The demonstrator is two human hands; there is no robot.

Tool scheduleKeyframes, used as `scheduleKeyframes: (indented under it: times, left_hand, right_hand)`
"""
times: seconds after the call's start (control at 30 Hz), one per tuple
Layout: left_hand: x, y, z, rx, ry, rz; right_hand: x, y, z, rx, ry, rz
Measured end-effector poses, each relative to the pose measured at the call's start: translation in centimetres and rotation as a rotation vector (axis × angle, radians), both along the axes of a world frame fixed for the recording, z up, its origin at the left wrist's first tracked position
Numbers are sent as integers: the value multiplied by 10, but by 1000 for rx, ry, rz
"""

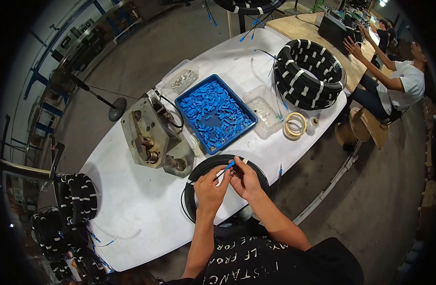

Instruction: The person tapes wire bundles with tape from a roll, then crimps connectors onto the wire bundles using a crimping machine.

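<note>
Between my two hands is a small blue connector (pixel 230 164) on the end of a black cable. My left hand (pixel 210 189) is closed around the cable just behind the connector. The fingers of my right hand (pixel 245 179) pinch the connector from the other side. Under both hands lies a coil of black cable (pixel 190 209) at the table's near edge, tied with white tape. Beyond it, a blue tray (pixel 209 151) holds a heap of blue connector pieces (pixel 213 107).
A metal press-like machine (pixel 149 135) stands left of the tray. Clear plastic boxes (pixel 263 111) of small parts flank it. Tape rolls (pixel 294 126) and stacked cable coils (pixel 309 76) lie right; more coils (pixel 75 197) hang left. A co-worker (pixel 401 83) sits at the far-right bench.
</note>
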State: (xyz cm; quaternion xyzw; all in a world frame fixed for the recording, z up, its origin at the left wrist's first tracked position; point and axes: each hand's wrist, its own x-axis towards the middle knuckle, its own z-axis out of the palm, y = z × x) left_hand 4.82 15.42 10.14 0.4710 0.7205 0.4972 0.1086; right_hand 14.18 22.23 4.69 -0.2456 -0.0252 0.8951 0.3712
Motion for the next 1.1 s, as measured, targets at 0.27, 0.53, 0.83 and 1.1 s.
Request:
scheduleKeyframes:
  times: [0.27,0.53,0.83,1.1]
  left_hand:
    - [-1,-2,-3,29,74,0]
    - [0,-1,-3,10,119,27]
    - [3,1,-6,96,164,39]
    - [10,3,-5,132,114,55]
  right_hand:
    - [-3,-2,12,15,-70,12]
    - [-7,0,12,-4,-90,24]
    - [-11,-1,7,-42,-7,2]
    - [-7,-2,10,-20,91,10]
